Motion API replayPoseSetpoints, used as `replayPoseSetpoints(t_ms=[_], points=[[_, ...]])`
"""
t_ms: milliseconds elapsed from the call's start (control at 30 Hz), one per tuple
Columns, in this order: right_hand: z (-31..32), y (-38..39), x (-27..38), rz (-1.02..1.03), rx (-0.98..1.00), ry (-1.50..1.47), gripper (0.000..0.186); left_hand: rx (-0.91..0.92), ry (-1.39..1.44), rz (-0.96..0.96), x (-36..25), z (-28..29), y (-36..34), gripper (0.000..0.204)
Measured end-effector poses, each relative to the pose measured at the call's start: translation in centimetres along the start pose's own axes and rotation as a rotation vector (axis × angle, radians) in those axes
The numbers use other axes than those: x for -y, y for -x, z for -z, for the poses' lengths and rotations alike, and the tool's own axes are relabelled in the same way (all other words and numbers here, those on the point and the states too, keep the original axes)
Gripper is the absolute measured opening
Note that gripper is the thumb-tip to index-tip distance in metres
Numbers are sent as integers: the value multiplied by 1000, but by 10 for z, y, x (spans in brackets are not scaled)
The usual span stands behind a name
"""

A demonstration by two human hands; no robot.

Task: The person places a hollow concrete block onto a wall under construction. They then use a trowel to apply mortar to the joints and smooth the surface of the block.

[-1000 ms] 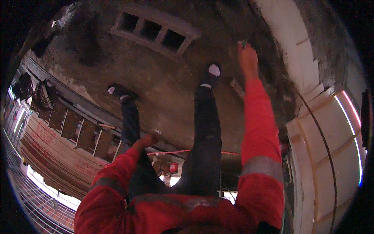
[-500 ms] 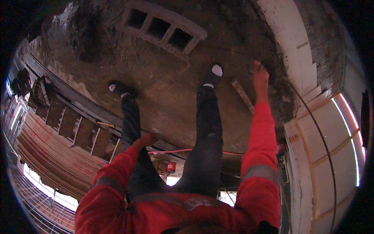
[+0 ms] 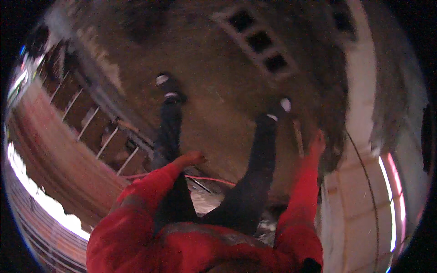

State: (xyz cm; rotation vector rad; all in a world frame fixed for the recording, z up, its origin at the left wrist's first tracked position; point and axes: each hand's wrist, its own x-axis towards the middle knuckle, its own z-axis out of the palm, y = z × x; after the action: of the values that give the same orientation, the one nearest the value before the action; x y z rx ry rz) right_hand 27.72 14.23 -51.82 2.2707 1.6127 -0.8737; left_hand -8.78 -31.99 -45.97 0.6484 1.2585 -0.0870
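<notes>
Overhead, perforated block (image 3: 259, 41), red cord (image 3: 209, 178) under legs, left hand (image 3: 190, 159) loosely closed, empty, right hand (image 3: 317, 142) blurred, grip indeterminate.

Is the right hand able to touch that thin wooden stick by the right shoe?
Probably yes. The right hand is stretched out close beside the wooden stick on the dirt ground, and nothing lies between them, though blur hides whether they already touch.

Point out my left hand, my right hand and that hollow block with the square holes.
left hand (image 3: 190, 159), head view, on the knuckles, beside the dark trouser leg.
right hand (image 3: 317, 140), head view, on the back of the hand, blurred.
hollow block (image 3: 255, 38), head view, on the pale web between two holes.
</notes>
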Motion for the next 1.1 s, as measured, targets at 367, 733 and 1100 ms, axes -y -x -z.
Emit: replayPoseSetpoints(t_ms=[367, 733, 1100], points=[[-289, 138, 475, 851, 455, 252, 53, -177, 73, -407, -19, 154, 40, 37], [-487, 62, 769, 1021, 319, 363, 50, -438, 185, -640, 70, 308, 186, 35], [-409, 92, 642, 913, 152, 521, 38, -233, 158, -653, 64, 321, 166, 29]])
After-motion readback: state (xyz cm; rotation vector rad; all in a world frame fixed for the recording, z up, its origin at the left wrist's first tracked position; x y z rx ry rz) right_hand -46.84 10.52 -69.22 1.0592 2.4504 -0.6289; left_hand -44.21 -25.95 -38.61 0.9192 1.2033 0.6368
